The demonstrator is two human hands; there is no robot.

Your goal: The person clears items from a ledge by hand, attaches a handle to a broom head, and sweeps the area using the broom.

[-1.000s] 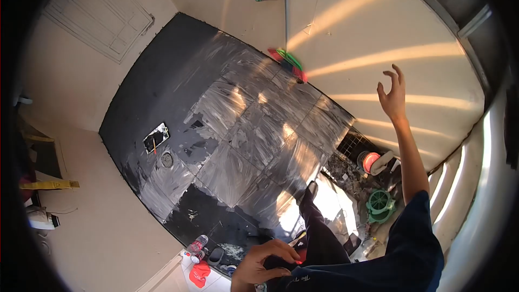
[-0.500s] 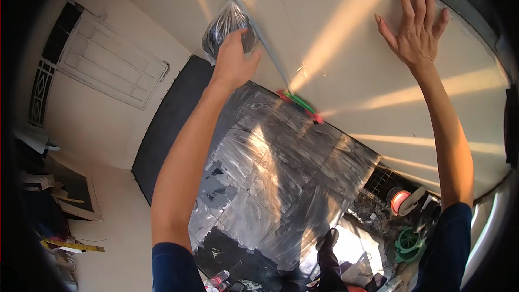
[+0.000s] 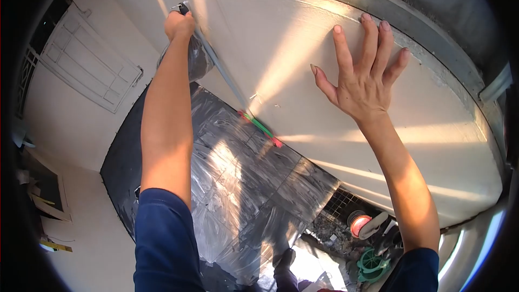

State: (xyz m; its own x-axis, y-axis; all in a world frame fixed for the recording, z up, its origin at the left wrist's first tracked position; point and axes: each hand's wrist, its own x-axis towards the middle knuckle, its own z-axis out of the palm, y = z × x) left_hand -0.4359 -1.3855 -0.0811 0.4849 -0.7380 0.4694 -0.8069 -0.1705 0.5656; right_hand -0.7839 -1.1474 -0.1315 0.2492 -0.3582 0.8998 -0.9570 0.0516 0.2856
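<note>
My left hand (image 3: 179, 24) is closed at the gathered top of a clear plastic bag (image 3: 200, 61) with dark contents, hanging against the wall. The dark end of a grey pole (image 3: 221, 68) is right beside the fingers. That pole leans on the wall, with a green and red broom head (image 3: 262, 126) at its foot. My right hand (image 3: 365, 70) has its fingers spread against the pale wall (image 3: 303, 97), just below the grey frame, and holds nothing.
Dark smeared tiles (image 3: 232, 184) cover the floor. At the lower right are rubble, a round red-orange item (image 3: 359, 225), a green plastic item (image 3: 373, 265) and a black grid (image 3: 341, 205). A window frame (image 3: 378, 8) runs above the wall.
My left hand has moved from the side of the bag up to its top and closed there. My right hand stays spread on the wall while the view has shifted.
</note>
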